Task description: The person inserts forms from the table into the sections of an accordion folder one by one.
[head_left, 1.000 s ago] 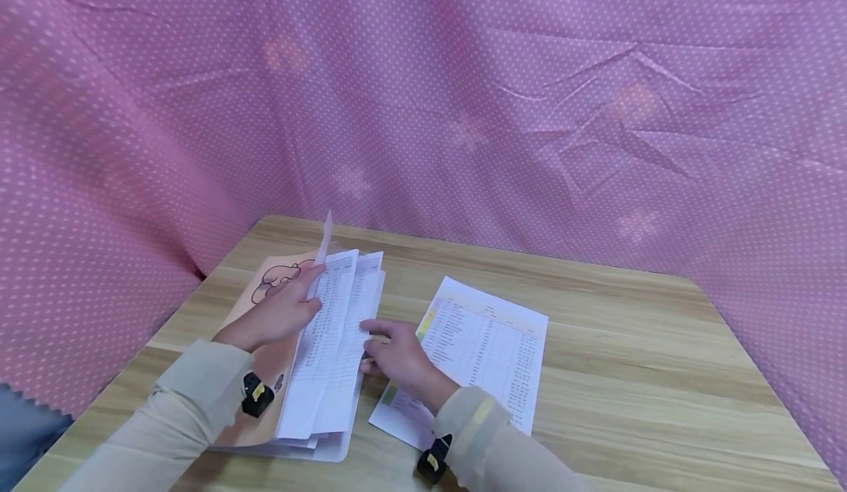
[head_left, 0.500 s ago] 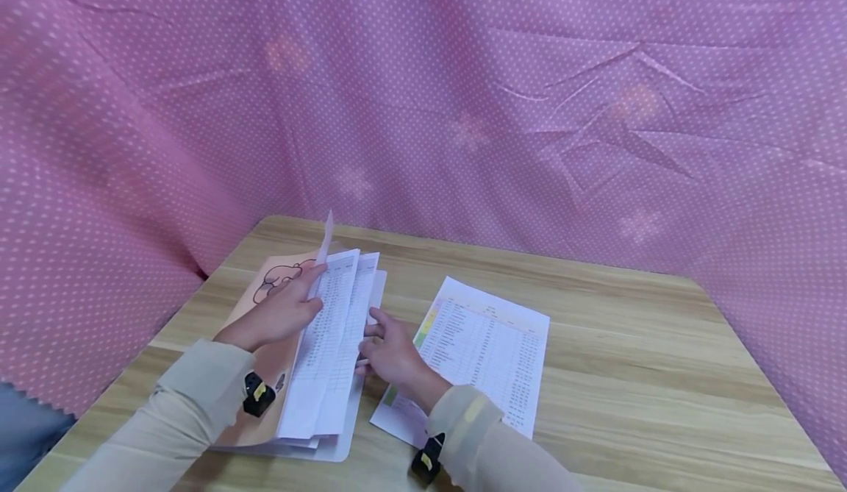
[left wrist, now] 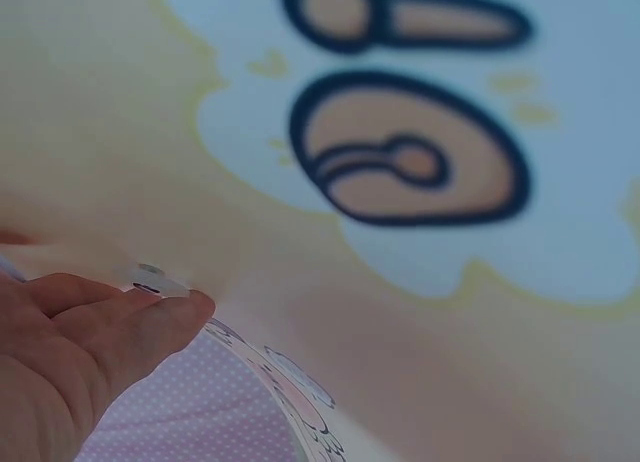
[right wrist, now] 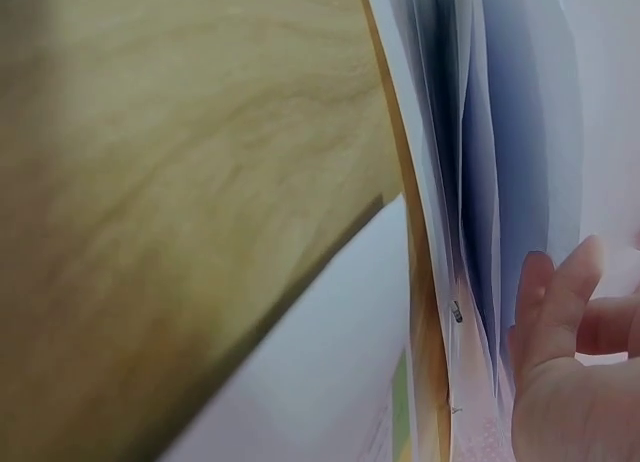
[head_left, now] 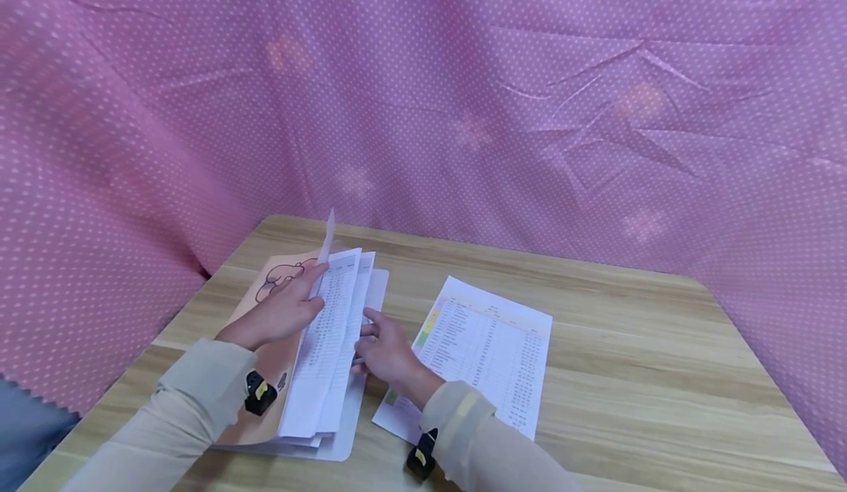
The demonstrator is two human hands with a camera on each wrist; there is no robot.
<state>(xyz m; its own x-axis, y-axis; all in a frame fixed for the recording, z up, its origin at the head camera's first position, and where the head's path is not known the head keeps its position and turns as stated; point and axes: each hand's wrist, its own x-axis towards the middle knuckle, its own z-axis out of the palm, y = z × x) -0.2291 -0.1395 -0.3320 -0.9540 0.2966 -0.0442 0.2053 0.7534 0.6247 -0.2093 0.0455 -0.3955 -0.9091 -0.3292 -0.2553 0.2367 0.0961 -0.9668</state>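
Observation:
A peach folder (head_left: 265, 374) with a cartoon drawing lies at the table's left, its cover raised. Printed sheets (head_left: 317, 359) fan out inside it, with a pale back cover (head_left: 340, 444) beneath. My left hand (head_left: 278, 315) reaches across the cover; in the left wrist view the left hand (left wrist: 110, 342) pinches the cover's edge. At the sheets' right edge, my right hand (head_left: 390, 352) holds the edge of the lower sheets between curled fingers. In the right wrist view, the right hand (right wrist: 575, 362) is against the lifted sheets (right wrist: 520, 132); part of its grip is out of frame.
A loose printed sheet (head_left: 483, 359) with coloured tabs lies right of the folder, partly under my right forearm. The wooden table (head_left: 635, 374) extends to the right. Pink dotted cloth (head_left: 423, 109) hangs behind and at both sides.
My right hand has moved slightly left and its fingers have curled in at the sheets' edge. The right-hand sheets have shifted left, baring more of the back cover. My left hand stays almost still.

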